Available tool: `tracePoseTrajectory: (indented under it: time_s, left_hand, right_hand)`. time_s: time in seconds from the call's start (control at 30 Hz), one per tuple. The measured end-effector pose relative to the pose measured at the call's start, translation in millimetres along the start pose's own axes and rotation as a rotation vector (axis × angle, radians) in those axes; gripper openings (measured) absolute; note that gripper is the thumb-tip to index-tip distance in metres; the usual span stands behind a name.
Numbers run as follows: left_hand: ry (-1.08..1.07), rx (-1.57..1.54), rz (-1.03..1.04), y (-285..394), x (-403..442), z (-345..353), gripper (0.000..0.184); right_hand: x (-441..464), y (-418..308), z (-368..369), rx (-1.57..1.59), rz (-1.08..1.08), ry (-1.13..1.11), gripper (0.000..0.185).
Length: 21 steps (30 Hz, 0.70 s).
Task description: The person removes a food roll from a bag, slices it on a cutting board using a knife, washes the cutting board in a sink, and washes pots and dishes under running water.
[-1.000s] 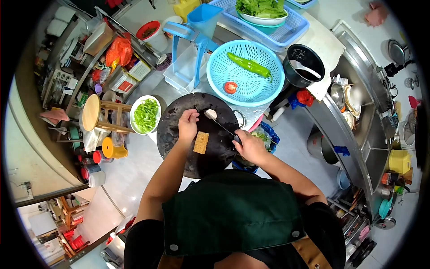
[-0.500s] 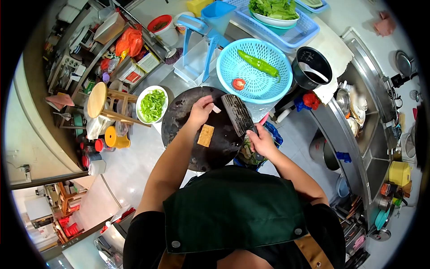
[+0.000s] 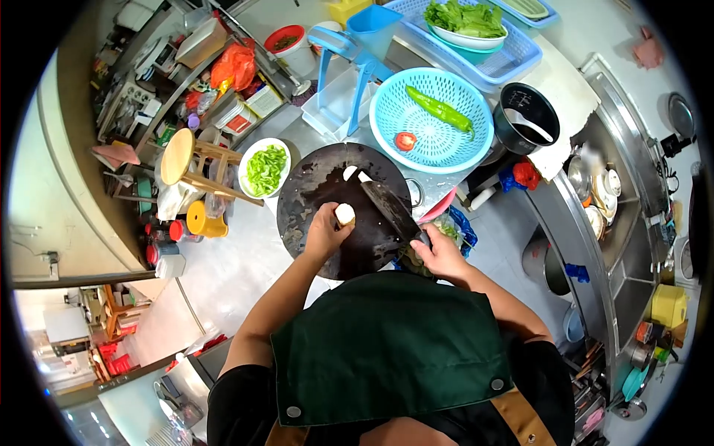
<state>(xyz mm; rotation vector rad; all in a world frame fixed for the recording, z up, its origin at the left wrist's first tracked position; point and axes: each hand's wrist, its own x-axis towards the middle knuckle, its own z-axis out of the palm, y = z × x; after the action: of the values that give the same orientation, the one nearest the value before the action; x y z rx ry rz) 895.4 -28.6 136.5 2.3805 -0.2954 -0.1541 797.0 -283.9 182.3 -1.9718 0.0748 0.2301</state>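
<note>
1. From where I'm standing, the left hand (image 3: pixel 326 235) is pinching a pale chunk (image 3: pixel 344 214) over the round board (image 3: pixel 361 253); the right hand (image 3: pixel 440 255) is clenching the handle of the cleaver (image 3: pixel 390 207).
2. Small white pieces (image 3: pixel 349 173) are lying near the blade's far end; I can't tell whether its edge is touching the board.
3. The fingertips are sitting near the blade, so a slipping chunk or careless swing could be risking a cut.
4. The board is looking damp; that could be letting the chunk skid.
5. The plate (image 3: pixel 244 175) is holding chopped greens (image 3: pixel 265 169), just beside the board.
6. The blue basket (image 3: pixel 439 154) is holding a long green pepper (image 3: pixel 440 110) and a tomato piece (image 3: pixel 405 141).
7. The black pot (image 3: pixel 523 97) is holding a white spoon (image 3: pixel 537 128); the white bowl (image 3: pixel 477 41) is bearing leafy greens (image 3: pixel 468 18).
</note>
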Motion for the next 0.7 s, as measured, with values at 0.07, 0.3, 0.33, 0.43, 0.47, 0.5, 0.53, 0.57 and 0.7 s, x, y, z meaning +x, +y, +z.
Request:
tracePoseTrajectory:
  time_s: [0.07, 0.3, 0.33, 0.43, 0.47, 0.5, 0.53, 0.57, 0.7]
  left_hand:
    - [0.080, -0.029, 0.028, 1, -10, 1, 0.051]
    - [0.215, -0.234, -0.032, 7, -30, 2, 0.052]
    - [0.290, -0.112, 0.145, 6, -31, -3, 0.047]
    - [0.336, 0.074, 0.397, 7, -31, -11, 0.035]
    - [0.309, 0.138, 0.479, 8, -30, -13, 0.029]
    - [0.311, 0.125, 0.479, 12, -30, -14, 0.020]
    - [0.314, 0.124, 0.478, 11, -30, -14, 0.020]
    - [0.308, 0.122, 0.480, 10, -29, -14, 0.020]
    - [0.313, 0.129, 0.471, 10, -29, -12, 0.020]
  right_hand:
    - [3, -15, 3, -0.221, -0.082, -0.053, 0.036]
    - [4, -42, 17, -0.410, -0.171, -0.184, 0.034]
    - [4, -44, 18, -0.416, -0.176, -0.186, 0.033]
    - [2, -53, 19, -0.443, -0.179, -0.228, 0.032]
    - [2, -56, 20, -0.447, -0.181, -0.231, 0.032]
    - [3, -59, 21, -0.469, -0.157, -0.259, 0.030]
    - [3, -61, 22, -0.492, -0.133, -0.286, 0.029]
    - [3, -62, 24, -0.494, -0.133, -0.285, 0.029]
    - [1, -62, 31, -0.532, -0.157, -0.276, 0.027]
